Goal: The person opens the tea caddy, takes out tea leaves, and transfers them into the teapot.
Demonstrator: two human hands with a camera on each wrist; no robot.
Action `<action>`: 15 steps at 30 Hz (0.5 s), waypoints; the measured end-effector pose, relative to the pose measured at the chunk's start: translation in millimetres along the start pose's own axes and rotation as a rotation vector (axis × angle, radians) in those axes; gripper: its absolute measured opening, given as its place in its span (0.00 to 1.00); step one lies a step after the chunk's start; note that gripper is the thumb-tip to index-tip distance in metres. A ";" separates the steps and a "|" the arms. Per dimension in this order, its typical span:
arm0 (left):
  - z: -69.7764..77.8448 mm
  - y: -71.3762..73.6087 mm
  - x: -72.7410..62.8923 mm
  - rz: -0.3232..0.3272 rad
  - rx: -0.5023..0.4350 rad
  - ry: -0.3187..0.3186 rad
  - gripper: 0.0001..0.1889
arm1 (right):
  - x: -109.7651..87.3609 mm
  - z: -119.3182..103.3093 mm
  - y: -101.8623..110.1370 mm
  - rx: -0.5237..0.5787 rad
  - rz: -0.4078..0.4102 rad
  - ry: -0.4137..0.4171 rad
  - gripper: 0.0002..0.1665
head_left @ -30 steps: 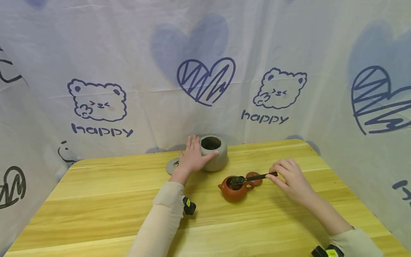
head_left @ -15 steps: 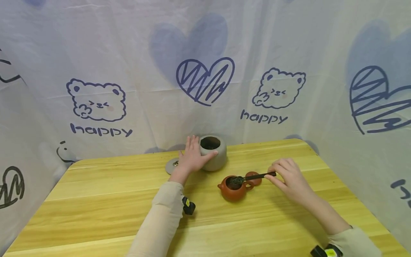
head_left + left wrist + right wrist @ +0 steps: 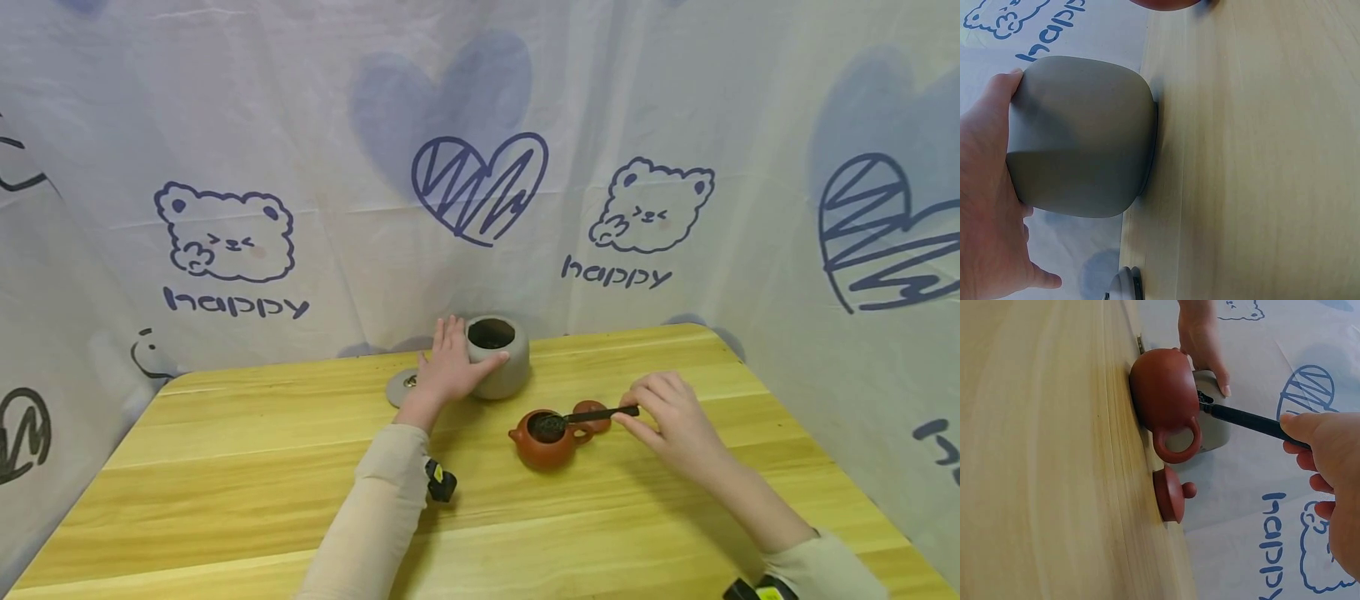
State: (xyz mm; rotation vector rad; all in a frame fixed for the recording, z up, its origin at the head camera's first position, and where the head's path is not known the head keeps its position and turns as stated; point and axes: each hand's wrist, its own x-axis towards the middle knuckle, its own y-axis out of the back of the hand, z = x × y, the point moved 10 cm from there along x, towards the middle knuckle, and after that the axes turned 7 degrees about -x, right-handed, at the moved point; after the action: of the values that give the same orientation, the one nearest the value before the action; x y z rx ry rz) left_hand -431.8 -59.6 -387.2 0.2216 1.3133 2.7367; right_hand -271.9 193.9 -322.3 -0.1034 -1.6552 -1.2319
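Observation:
A grey jar (image 3: 504, 367) stands uncovered at the back of the table, dark inside. My left hand (image 3: 450, 371) grips its left side, thumb across the front; in the left wrist view the jar (image 3: 1085, 137) fills the space beside that hand. My right hand (image 3: 671, 421) pinches the end of a small tea scoop's black handle (image 3: 1250, 422). Dark, leaf-like bits (image 3: 549, 427) lie on the scoop's head, at the mouth of a reddish-brown clay teapot (image 3: 546, 454). The teapot's spout points left and its handle (image 3: 1177, 445) lies under the scoop.
Just behind the teapot's handle is its round lid (image 3: 597, 415), knob up in the right wrist view. The jar's grey lid (image 3: 401, 388) lies left of the jar, partly behind my left wrist. A printed white cloth (image 3: 360, 275) hangs behind the wooden table (image 3: 247, 467).
My right hand has shifted slightly left, and the scoop's head has moved a little left and lower into the teapot's mouth. The left hand and jar stay put.

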 end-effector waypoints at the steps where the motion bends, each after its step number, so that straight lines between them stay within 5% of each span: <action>1: -0.1 0.1 0.2 0.000 0.001 -0.001 0.57 | 0.0 -0.3 -0.1 -0.004 0.000 0.002 0.23; 15: -1.1 -1.1 0.8 -0.004 -0.008 0.000 0.57 | 0.0 -3.5 1.0 -0.065 0.000 0.033 0.33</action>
State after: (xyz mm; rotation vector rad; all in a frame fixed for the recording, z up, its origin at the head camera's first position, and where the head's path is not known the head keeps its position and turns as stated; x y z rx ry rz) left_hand -432.8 -59.6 -388.7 0.2184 1.3007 2.7385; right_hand -269.1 191.7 -321.7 -0.1231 -1.5870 -1.2815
